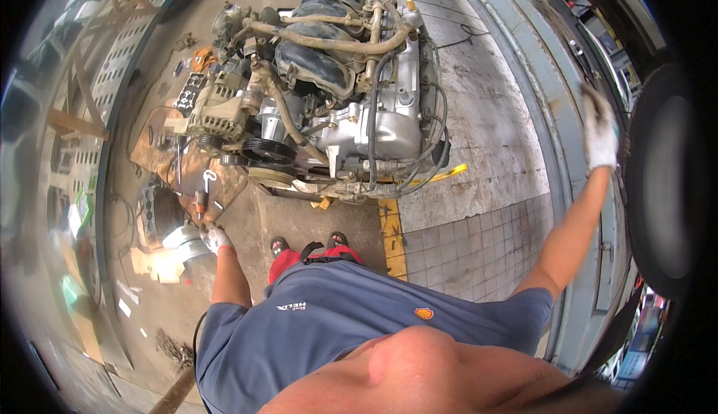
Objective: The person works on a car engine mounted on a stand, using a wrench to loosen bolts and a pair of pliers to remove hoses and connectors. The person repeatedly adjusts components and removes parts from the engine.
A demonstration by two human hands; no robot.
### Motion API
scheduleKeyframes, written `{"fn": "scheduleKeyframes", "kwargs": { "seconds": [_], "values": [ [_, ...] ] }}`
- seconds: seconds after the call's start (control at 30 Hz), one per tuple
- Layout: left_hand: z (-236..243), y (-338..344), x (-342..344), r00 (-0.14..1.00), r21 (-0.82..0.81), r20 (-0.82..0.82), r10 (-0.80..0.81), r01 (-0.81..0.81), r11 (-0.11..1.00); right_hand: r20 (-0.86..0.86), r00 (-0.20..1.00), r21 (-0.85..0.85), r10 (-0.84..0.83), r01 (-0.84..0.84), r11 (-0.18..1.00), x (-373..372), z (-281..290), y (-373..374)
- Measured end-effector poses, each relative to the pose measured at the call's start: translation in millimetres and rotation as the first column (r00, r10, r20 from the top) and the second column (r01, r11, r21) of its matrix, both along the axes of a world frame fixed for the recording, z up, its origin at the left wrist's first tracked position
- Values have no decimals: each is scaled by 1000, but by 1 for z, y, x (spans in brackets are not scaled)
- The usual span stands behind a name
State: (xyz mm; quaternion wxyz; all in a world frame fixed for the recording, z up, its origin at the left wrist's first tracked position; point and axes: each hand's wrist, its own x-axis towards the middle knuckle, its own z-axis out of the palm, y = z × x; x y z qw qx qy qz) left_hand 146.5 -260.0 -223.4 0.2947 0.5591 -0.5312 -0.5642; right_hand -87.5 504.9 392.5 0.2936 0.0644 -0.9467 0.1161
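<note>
Holding, at near left, seemingly an orange-and-dark hand tool [200,203] in the white-gloved left hand [215,239], with fingers curled narrowly about its near end; cannot tell its exact kind. Reaching well out to the right with the white-gloved right hand [600,136], with straight, close-set fingers apparently holding nothing, beside a long blue-grey steel beam [555,118]; cannot tell touch from a small gap there. In the far middle, between both hands and apart from them, a large silver-and-black car engine [329,77] with tan hoses. At its near left side, a grey vented alternator [217,111] and a black ribbed pulley [268,151]. On the floor to the left, a stained brown sheet [155,157]; just beside the left hand, a shiny round silver part [185,240]. Judged as a reaching step, not yet contact with the engine; calling next for a steady left grip and careful right-hand placement.
</note>
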Motion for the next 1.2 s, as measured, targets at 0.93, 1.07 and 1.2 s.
{"fn": "scheduleKeyframes", "kwargs": {
  "seconds": [0.93, 1.07, 1.2],
  "values": [
    [374, -13, -184, 330, -680, -328, -885, 567, 464, 122, 889, 440, 440, -446, 779, 13, -37, -388],
    [383, 4, -207, 276, -738, -244, -930, 569, 363, 264, 904, 496, 336, -426, 757, 30, -60, -372],
    [404, 16, -223, 316, -825, -9, -949, 533, 186, 157, 874, 379, 460, -484, 789, 31, -82, -357]
  ]
}}
